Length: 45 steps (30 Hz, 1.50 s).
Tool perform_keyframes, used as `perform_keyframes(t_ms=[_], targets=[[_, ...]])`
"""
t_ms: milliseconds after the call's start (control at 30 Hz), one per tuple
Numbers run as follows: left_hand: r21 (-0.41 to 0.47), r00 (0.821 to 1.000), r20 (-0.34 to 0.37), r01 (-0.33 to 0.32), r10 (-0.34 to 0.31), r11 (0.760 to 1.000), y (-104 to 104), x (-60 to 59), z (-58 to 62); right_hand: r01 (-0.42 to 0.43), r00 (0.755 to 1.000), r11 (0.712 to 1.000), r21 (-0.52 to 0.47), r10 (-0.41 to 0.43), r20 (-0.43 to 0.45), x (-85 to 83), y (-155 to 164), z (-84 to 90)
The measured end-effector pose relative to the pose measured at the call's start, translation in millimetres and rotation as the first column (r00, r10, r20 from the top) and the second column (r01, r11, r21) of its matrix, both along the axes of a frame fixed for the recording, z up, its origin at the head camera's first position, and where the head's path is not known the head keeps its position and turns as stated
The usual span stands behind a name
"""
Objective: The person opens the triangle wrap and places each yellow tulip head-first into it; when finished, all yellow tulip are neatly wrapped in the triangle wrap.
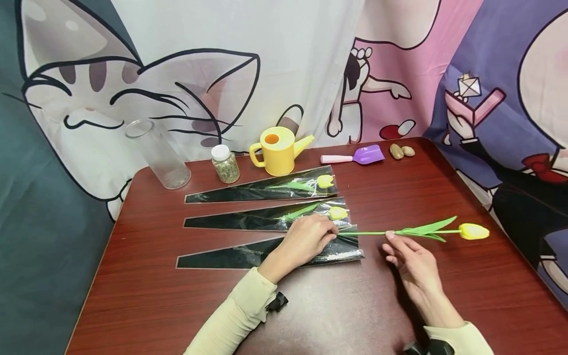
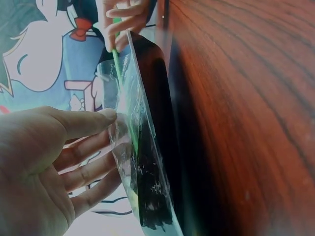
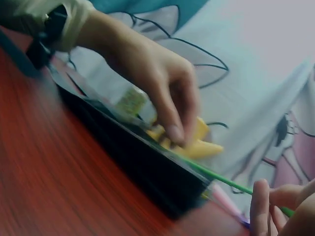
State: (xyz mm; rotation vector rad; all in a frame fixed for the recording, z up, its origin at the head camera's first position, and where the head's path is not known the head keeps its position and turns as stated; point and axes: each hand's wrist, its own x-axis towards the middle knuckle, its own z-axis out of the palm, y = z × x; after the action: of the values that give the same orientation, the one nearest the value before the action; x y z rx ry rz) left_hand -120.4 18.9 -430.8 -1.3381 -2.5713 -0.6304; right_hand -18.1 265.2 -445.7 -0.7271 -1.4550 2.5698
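A yellow artificial tulip [image 1: 474,231] lies level above the right part of the table, its bloom pointing right. My right hand [image 1: 417,268] pinches its green stem [image 3: 227,181] just below the leaves. The stem's lower end runs into the mouth of the nearest black-backed clear flower sleeve [image 1: 213,258]; in the left wrist view it shows through the film. At that mouth, my left hand [image 1: 306,239] pinches the edge of the clear film [image 2: 118,132] between thumb and fingers. Two more sleeves, the middle one [image 1: 222,223] and the far one [image 1: 222,195], each hold a yellow tulip.
Along the table's back stand a tall clear glass vase [image 1: 166,160], a white-lidded jar [image 1: 226,167] of green bits and a yellow watering can [image 1: 278,155]. A purple toy shovel [image 1: 367,155] and two brownish stones [image 1: 397,151] lie at the back right. Printed cloth hangs behind.
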Motion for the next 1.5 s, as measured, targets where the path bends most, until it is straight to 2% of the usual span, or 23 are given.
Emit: perform_keyframes(t_ms=[200,600,800,867,933,967,1033,1067,1133,1233,1333,1367,1400,1433,1500], targets=[[-0.023,0.999,-0.032,0.008,-0.008,1.000,1.2,0.8,0.1,-0.076,0.989,0.995,0.066,0.067,0.130,-3.1,-26.3,-7.8],[-0.080,0.999,-0.047,0.001,-0.005,0.997,0.1,1.7,-2.5,-0.226,0.946,0.969,0.103,0.194,0.260,-7.9,-39.3,-13.3],[-0.116,0.999,-0.030,0.006,-0.009,0.993,0.4,3.0,-3.6,-0.294,0.940,0.944,0.151,0.257,0.227,-4.5,-35.7,-13.3],[-0.119,0.999,-0.033,0.007,-0.011,0.993,0.4,3.3,-3.1,-0.314,0.943,0.927,0.205,0.280,0.180,-3.4,-30.7,-11.9],[-0.117,0.999,-0.037,0.009,-0.013,0.993,0.4,3.3,-3.0,-0.330,0.944,0.898,0.293,0.309,0.116,-3.9,-22.0,-8.4],[-0.115,0.999,-0.039,0.009,-0.014,0.993,0.4,3.2,-2.9,-0.334,0.941,0.871,0.361,0.328,0.080,-4.8,-15.9,-5.6],[-0.111,0.999,-0.043,0.011,-0.016,0.994,0.4,2.9,-3.0,-0.320,0.931,0.795,0.516,0.366,0.014,-7.8,-1.2,2.8],[-0.110,0.999,-0.045,0.011,-0.016,0.994,0.3,2.8,-3.0,-0.302,0.924,0.747,0.592,0.381,-0.009,-9.8,7.1,7.9],[-0.108,0.999,-0.047,0.009,-0.014,0.994,0.1,2.3,-2.7,-0.255,0.909,0.634,0.730,0.414,-0.042,-14.5,23.4,19.7],[-0.105,0.999,-0.051,0.004,-0.009,0.994,-0.4,1.6,-1.9,-0.164,0.898,0.433,0.886,0.437,-0.048,-21.6,44.6,36.2],[-0.100,0.999,-0.052,0.006,-0.012,0.995,-0.1,1.7,-1.6,-0.059,0.890,0.193,0.979,0.454,-0.035,-28.1,61.6,44.1],[-0.099,0.999,-0.052,0.009,-0.014,0.995,0.1,1.8,-1.8,-0.021,0.883,0.104,0.994,0.468,-0.031,-30.3,66.7,44.5],[-0.098,0.999,-0.051,0.012,-0.017,0.995,0.3,2.1,-2.2,0.017,0.870,0.033,0.999,0.493,-0.031,-32.4,71.4,43.9],[-0.097,0.999,-0.049,0.014,-0.019,0.995,0.7,2.4,-2.5,0.058,0.852,-0.027,0.998,0.523,-0.036,-34.7,75.9,42.2],[-0.098,0.999,-0.046,0.017,-0.021,0.995,1.2,2.9,-3.6,0.136,0.798,-0.110,0.985,0.601,-0.043,-39.8,83.3,37.1]])
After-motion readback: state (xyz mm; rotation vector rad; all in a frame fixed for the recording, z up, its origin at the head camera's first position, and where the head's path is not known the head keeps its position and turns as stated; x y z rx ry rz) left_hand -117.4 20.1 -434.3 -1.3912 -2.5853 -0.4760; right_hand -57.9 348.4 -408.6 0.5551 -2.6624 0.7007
